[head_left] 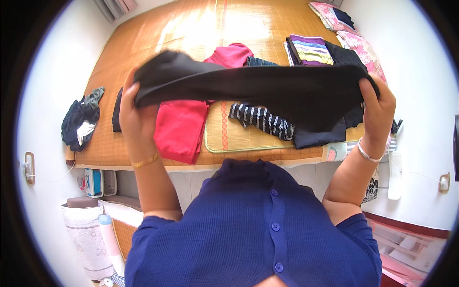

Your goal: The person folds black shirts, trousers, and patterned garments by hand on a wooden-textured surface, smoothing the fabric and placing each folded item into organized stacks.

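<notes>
A black garment (251,84) is stretched in the air between my two hands, above a bed covered with a woven mat. My left hand (138,114) grips its left end, which is blurred. At the other end, my right hand (376,100) holds it by the edge. Below it lie a folded red garment (181,131), a black-and-white patterned cloth (261,120) and a folded dark garment (319,138). Behind it, partly hidden, are a pink-red garment (233,53) and a piece of denim (261,61).
A folded stack with a purple, blue and yellow top piece (310,50) lies at the back right, near pink floral pillows (362,52). A crumpled dark pile (80,123) sits at the bed's left edge. White walls stand on both sides. Clear plastic drawers (405,247) are at lower right.
</notes>
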